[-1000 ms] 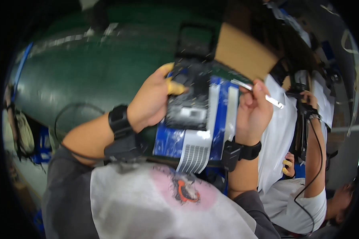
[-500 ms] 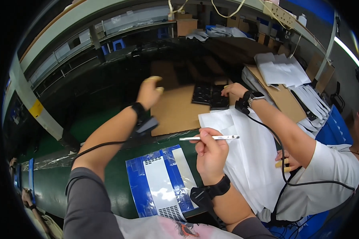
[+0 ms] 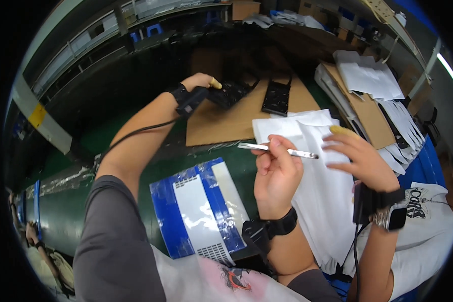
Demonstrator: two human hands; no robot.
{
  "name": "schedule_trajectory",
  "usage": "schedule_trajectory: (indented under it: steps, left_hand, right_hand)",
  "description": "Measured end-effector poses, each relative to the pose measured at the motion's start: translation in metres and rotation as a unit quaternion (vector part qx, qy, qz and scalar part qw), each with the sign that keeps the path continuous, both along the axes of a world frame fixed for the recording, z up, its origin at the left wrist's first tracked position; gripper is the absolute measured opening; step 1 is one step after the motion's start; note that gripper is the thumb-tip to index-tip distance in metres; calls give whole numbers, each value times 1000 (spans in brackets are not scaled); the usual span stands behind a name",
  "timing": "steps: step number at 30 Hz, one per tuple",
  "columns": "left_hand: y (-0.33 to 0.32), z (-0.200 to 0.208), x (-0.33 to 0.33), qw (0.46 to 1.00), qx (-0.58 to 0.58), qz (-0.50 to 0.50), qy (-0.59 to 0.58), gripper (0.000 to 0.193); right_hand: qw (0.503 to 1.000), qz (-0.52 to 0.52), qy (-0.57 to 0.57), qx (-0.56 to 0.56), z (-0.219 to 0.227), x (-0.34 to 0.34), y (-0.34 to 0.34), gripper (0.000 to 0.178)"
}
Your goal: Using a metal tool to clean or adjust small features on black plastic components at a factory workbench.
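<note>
My left hand (image 3: 199,81), a yellow cot on one fingertip, is closed on the edge of a flat black part (image 3: 229,95). The part is lifted at a tilt over the left side of a brown cardboard sheet (image 3: 214,126). A second black part (image 3: 276,96) lies on the cardboard to its right. My right hand (image 3: 279,176) grips metal tweezers (image 3: 307,154) between thumb and fingers, their tips pointing left. Below and left of that hand, a blue-and-white panel (image 3: 194,211) with slotted grilles and clear film lies on the green table (image 3: 110,221).
A co-worker's hand (image 3: 355,153) is spread over white sheets (image 3: 317,186) right of my tweezers. More white sheets (image 3: 365,75) and cardboard are stacked at the back right. A post (image 3: 50,126) stands at the left, with another person's arm (image 3: 43,251) beyond the near-left table edge.
My left hand has closed on one black part and lifted it leftward from beside the other. The co-worker's hand has drawn back from the parts. The tweezers remain in my right hand.
</note>
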State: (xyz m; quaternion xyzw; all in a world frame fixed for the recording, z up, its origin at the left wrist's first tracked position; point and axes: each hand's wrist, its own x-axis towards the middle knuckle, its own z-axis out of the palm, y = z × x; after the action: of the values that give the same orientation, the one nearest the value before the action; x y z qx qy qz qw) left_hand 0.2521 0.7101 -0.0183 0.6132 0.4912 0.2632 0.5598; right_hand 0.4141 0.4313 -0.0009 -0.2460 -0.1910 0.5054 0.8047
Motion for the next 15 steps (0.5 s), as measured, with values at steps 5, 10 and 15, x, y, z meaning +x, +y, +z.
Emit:
schedule_trajectory:
  steps: [5, 10, 15]
  left_hand:
    - [-132, 35, -53, 937, -103, 100, -318, 26]
    - [-231, 35, -98, 917, -22, 81, -390, 34]
    - [-292, 11, -109, 873, 12, 151, -464, 39]
  right_hand:
    - [996, 18, -84, 8, -23, -2, 15, 12]
    - [947, 180, -265, -15, -44, -30, 30, 9]
    - [926, 183, -325, -60, -64, -44, 36, 7]
